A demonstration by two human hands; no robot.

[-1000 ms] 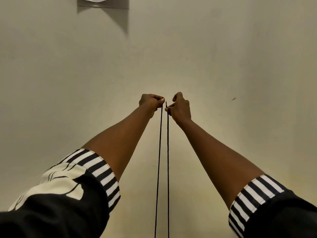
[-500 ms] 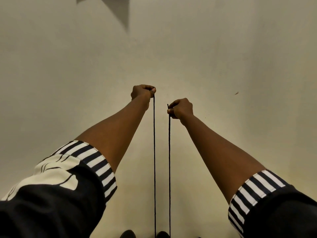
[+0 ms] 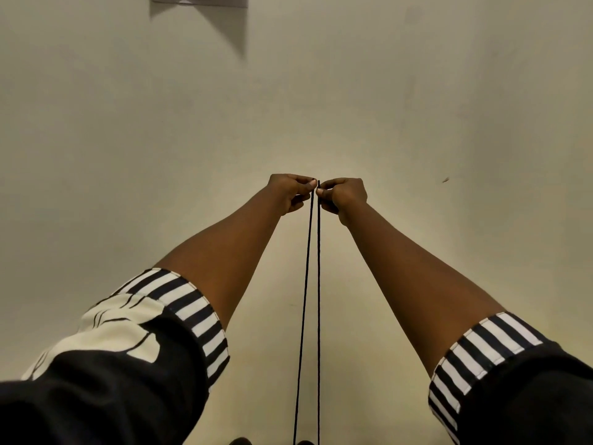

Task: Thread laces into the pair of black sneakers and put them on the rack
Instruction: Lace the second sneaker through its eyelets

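Nearest the cam: both forearms stretched out w/ rolled-up striped cuffs (image 3: pixel 199 316) on a black top. Right at the bottom edge there are a couple of dark rounded bits (image 3: pixel 240 441), prob the black sneakers, but too cropped to say for sure.

Btwn the arms, two strands of a black lace (image 3: pixel 318 316) run taut from the bottom edge up to the hands, nearly parallel and just beside each other. Left hand (image 3: pixel 290 192) has thumb + fingers curled and clamped on the left strand's end; right hand (image 3: pixel 343 195) is pinching the right strand's end the same way. Fingertips are almost touching at the top.

Progress-wise, imo this looks like evening out the two ends after the lace went thru the bottom eyelets. So early: most of the threading, the 2nd shoe, and the rack bit all look not yet done. Can't see the eyelets tho, so that's a guess.

Containers: none in view, no rack either. Farthest back is just a plain beige wall (image 3: pixel 128 139) w/ a paper sheet (image 3: pixel 199 0) at the top.
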